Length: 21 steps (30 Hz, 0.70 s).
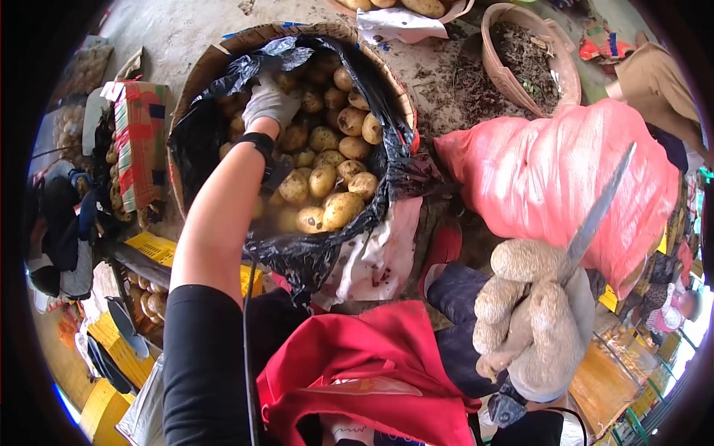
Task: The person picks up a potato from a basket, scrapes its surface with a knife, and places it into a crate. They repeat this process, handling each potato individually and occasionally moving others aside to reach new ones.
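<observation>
**Left hand in potato basket, knife held in right**

A striped box [140, 141] is seen at far left, with yellow crates [160, 249] below it. Next, a round basket [223, 52], lined with a black bag [327, 253], is filled with potatoes [335, 160]. The gloved left hand [269, 102] is reached into the basket's left side, just beside the bag's edge and over the potatoes; fingers are curled down, but whether a potato is gripped cannot be told. A red cloth [372, 357] is laid across the lap below. Right of centre, the gloved right hand [532, 323] is closed in a fist around a knife [595, 215], blade pointed up and to the right. Behind it a pink sack [535, 163] is lying, and above that a second basket [565, 70] holding dirt and scraps. More potatoes [416, 6] are seen at top centre.
</observation>
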Tool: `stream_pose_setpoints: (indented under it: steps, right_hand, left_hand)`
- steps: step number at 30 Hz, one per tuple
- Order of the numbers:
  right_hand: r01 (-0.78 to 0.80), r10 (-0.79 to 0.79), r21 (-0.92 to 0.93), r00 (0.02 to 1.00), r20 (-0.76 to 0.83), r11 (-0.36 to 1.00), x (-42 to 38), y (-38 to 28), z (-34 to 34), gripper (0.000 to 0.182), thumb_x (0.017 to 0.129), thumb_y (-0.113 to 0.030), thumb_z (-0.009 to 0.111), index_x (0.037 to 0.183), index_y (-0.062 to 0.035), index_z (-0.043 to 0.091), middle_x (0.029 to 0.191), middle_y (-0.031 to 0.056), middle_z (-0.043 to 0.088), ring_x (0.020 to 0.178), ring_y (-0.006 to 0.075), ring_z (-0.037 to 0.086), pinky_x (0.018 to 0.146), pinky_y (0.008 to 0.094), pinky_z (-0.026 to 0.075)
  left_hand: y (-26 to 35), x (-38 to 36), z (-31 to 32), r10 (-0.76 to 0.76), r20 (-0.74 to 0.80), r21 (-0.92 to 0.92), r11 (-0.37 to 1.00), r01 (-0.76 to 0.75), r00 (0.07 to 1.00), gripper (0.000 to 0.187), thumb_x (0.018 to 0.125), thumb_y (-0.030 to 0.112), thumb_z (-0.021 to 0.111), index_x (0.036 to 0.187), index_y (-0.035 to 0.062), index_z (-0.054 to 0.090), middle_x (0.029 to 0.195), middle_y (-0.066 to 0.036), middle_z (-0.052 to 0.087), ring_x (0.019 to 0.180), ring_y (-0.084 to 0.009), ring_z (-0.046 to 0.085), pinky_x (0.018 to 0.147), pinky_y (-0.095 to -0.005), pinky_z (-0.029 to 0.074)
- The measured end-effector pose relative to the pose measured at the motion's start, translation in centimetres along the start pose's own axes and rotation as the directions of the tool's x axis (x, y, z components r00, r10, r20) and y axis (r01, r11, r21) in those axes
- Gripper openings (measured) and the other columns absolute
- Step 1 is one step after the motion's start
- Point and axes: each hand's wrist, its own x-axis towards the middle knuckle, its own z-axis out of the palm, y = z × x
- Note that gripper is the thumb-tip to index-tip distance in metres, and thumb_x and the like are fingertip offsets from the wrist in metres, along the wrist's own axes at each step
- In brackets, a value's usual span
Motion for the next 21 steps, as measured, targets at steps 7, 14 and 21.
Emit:
stream_pose_setpoints:
  steps: [7, 14, 21]
  right_hand:
    - [-0.023, 0.023, -0.116, 1.0, -0.001, 0.993, 0.6, -0.4, 2.1, 0.039, 0.103, -0.016, 0.063, 0.137, 0.003, 0.056, 0.102, 0.0136, 0.073, 0.074, 0.0109, 0.069, 0.052, 0.0193, 0.049]
    - [0.062, -0.053, -0.208, 0.997, 0.051, 0.976, -0.2, 2.1, 4.9, 0.04, 0.106, -0.02, 0.051, 0.133, 0.01, 0.054, 0.098, 0.0155, 0.071, 0.057, 0.0119, 0.063, 0.058, 0.0252, 0.055]
    - [0.164, -0.117, -0.271, 0.976, 0.183, 0.948, 0.9, 8.0, 4.9, 0.032, 0.105, -0.027, 0.058, 0.124, -0.0033, 0.066, 0.099, 0.0063, 0.071, 0.081, 0.0127, 0.068, 0.068, 0.025, 0.054]
  left_hand:
    - [-2.0, -0.1, 0.6, 0.1, 0.088, -0.469, 0.882, -0.047, 0.991, 0.078, 0.083, 0.044, 0.083, 0.14, 0.0046, 0.047, 0.122, -0.018, 0.068, 0.099, -0.0283, 0.071, 0.082, -0.0411, 0.059]
    - [-1.5, -13.5, -10.9, 0.727, 0.327, -0.934, 0.346, 0.089, 0.604, 0.066, 0.088, 0.033, 0.079, 0.142, 0.0075, 0.051, 0.136, -0.006, 0.058, 0.121, -0.0175, 0.06, 0.095, -0.0345, 0.056]
    - [-4.4, -26.5, -18.2, 0.791, 0.123, -0.991, 0.127, 0.037, 0.599, 0.093, 0.076, 0.007, 0.085, 0.156, 0.0098, 0.037, 0.144, -0.009, 0.054, 0.134, -0.0241, 0.056, 0.113, -0.0393, 0.047]
